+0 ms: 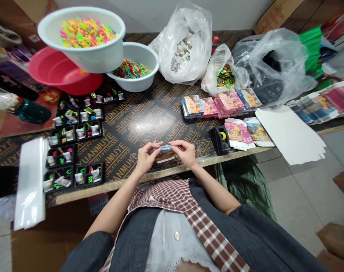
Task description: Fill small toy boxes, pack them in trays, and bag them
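Between my two hands, near the table's front edge, is a small printed cardboard box with a blue top edge. My left hand pinches its left end between thumb and fingers. At the opposite end my right hand grips it the same way. A white flap shows along the box's lower side; the fingertips cover parts of its upper edge. To the right stands a black tape dispenser, and beside it lie flat pink box blanks and blue ones.
Stacked pink boxes and blue boxes sit behind the dispenser. Black trays with small toys fill the left side, beside plastic sleeves. Tubs and plastic bags line the back. White card overhangs the front edge.
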`<state>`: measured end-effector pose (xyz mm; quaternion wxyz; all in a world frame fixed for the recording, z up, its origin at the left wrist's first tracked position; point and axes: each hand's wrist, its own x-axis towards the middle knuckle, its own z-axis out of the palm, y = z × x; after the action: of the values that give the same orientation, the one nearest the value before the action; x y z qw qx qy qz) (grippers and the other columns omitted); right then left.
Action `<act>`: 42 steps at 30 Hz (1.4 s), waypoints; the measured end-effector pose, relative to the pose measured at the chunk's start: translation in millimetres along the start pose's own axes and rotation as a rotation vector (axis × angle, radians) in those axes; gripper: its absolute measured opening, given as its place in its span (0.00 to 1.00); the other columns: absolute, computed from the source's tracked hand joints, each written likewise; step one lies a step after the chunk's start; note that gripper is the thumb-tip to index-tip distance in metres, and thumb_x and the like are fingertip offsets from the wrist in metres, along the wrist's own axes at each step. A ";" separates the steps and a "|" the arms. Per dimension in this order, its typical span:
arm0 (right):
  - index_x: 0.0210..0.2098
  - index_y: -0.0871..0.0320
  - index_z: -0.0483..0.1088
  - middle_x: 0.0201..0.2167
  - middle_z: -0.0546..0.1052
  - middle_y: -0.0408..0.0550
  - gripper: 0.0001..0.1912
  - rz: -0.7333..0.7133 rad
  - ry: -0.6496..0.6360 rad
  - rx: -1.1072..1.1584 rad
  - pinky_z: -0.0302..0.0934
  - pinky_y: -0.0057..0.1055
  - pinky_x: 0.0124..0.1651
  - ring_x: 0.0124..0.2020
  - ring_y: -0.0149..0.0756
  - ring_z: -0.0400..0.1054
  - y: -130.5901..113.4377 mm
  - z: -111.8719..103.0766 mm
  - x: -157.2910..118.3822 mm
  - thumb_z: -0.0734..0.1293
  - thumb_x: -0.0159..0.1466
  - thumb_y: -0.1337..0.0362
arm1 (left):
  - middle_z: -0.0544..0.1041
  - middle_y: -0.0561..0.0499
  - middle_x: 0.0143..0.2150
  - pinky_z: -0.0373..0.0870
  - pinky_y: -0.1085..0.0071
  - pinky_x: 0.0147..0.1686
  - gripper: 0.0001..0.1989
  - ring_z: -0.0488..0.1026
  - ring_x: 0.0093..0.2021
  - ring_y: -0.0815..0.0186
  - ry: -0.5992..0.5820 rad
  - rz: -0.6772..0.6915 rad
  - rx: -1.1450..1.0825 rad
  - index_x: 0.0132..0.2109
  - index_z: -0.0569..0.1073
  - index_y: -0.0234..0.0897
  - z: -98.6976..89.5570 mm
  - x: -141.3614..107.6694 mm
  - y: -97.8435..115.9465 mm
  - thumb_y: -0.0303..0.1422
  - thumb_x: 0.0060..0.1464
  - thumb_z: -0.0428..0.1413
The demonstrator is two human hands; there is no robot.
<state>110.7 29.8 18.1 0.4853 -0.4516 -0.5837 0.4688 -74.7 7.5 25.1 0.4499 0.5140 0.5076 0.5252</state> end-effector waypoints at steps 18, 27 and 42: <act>0.48 0.51 0.76 0.49 0.74 0.54 0.14 -0.193 0.437 -0.730 0.61 0.51 0.60 0.53 0.48 0.67 0.9 -127.6 -24.8 0.66 0.65 0.57 | 0.78 0.44 0.41 0.70 0.66 0.42 0.15 0.74 0.40 0.61 -0.221 0.572 0.816 0.52 0.75 0.39 17.7 14.9 1.1 0.30 0.64 0.48; 0.32 0.54 0.79 0.40 0.70 0.49 0.08 0.159 0.401 -0.775 0.58 0.49 0.59 0.49 0.46 0.66 45.9 -239.6 -40.8 0.72 0.57 0.57 | 0.75 0.42 0.44 0.65 0.64 0.39 0.28 0.71 0.40 0.59 -0.362 0.709 1.049 0.60 0.73 0.48 40.0 13.6 -12.4 0.20 0.57 0.48; 0.20 0.57 0.71 0.34 0.74 0.50 0.13 0.282 0.776 -0.311 0.63 0.39 0.46 0.42 0.43 0.69 63.5 -211.1 -63.9 0.72 0.48 0.54 | 0.78 0.45 0.39 0.67 0.67 0.38 0.13 0.73 0.36 0.62 -0.189 0.791 0.859 0.50 0.76 0.41 41.3 20.5 -20.5 0.27 0.62 0.50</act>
<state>332.1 -0.3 -34.7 0.5262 -0.7371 -0.3543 0.2329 -35.9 32.4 4.5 0.0148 0.8448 0.4024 0.3523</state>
